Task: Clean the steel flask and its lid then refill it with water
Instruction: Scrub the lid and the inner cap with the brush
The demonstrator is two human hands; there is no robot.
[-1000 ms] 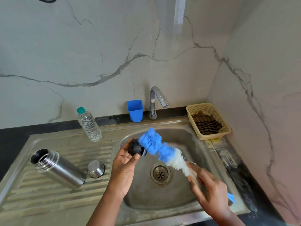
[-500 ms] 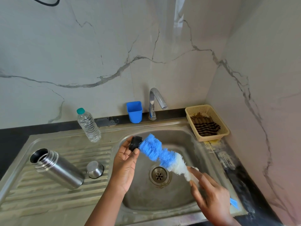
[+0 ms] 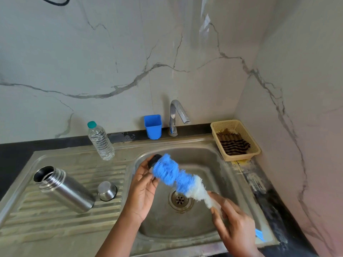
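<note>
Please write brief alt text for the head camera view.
Over a steel sink, the left hand holds a black flask lid while the right hand scrubs it with a blue-and-white bottle brush. The open steel flask lies on the drainboard.

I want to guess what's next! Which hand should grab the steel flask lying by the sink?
Probably the left hand. It is nearer the steel flask on the drainboard and holds only the small black lid. The right hand grips the bottle brush, ready for scrubbing.

text: none legible | water bottle: label possibly bare, view too coarse
</note>
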